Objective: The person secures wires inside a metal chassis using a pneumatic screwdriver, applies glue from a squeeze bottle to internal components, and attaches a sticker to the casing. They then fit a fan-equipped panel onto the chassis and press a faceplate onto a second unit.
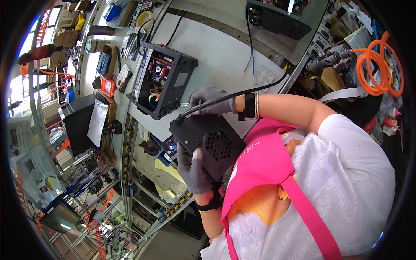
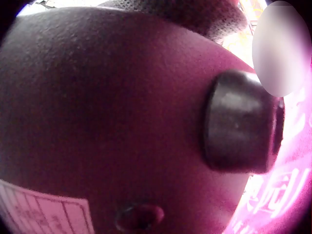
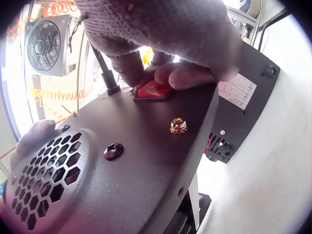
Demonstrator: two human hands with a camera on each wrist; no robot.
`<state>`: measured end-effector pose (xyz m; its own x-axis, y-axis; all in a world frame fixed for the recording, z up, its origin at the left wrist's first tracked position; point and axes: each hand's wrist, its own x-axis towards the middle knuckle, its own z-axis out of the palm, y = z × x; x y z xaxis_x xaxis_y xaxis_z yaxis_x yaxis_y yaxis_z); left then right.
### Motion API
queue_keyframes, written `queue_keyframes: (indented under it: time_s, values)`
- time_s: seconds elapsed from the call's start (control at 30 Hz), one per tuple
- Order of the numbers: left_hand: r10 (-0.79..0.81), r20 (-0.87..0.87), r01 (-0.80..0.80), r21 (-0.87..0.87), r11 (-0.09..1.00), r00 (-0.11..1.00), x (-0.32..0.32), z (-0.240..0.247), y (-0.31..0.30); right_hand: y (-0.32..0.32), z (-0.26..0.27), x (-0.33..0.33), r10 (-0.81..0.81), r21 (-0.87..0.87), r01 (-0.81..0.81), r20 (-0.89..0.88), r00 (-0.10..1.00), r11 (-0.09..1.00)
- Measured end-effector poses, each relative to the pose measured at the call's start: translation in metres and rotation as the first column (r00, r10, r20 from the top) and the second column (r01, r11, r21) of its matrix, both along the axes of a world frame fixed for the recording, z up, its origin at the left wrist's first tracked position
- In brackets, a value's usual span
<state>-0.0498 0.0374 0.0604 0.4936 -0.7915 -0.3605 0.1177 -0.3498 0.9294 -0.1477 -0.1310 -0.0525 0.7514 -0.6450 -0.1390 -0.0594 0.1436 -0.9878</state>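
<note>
A black metal machine case (image 1: pixel 190 130) with a hexagonal vent grille (image 1: pixel 218 146) is tilted close to the pink apron. My gloved left hand (image 1: pixel 194 172) grips its lower side, thumb on the vented face and fingers partly hidden. My gloved right hand (image 1: pixel 212 99) is at the upper edge. In the right wrist view its fingertips pinch around a red rocker switch (image 3: pixel 153 89), which they partly cover. A thick black power cord (image 1: pixel 234 93) leaves the case beside the switch and passes over the right wrist. The left wrist view shows a round rubber foot (image 2: pixel 241 122) close up.
On the white worktable (image 1: pixel 216 52) stands an opened machine (image 1: pixel 184 76) with wiring inside. Another black case (image 1: pixel 281 24) sits at the far end, with loose wire ends hanging toward the table. A coiled orange hose (image 1: pixel 368 69) hangs at the right.
</note>
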Motion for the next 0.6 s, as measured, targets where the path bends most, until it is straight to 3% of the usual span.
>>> queue_keyframes:
  time_s: [0.2, 0.3, 0.4, 0.6]
  values:
    - [-0.004, 0.013, 0.004, 0.030, 1.000, 1.000, -0.002, 0.004, -0.002, 0.005, 0.003, 0.002, -0.082, -0.082, 0.080, -0.021, 0.996, 0.993]
    - [-0.009, 0.007, 0.009, 0.019, 1.000, 1.000, -0.001, 0.003, -0.001, 0.009, 0.003, 0.004, -0.128, -0.187, 0.123, -0.012, 0.992, 0.975]
    - [-0.013, 0.013, 0.013, 0.023, 1.000, 1.000, -0.001, 0.003, -0.001, 0.010, 0.009, 0.001, -0.166, -0.399, 0.135, -0.046, 0.985, 0.907]
    - [-0.011, -0.005, 0.012, 0.034, 0.999, 1.000, -0.002, 0.006, -0.003, 0.010, 0.032, -0.006, -0.246, -0.595, 0.020, -0.301, 0.921, 0.804]
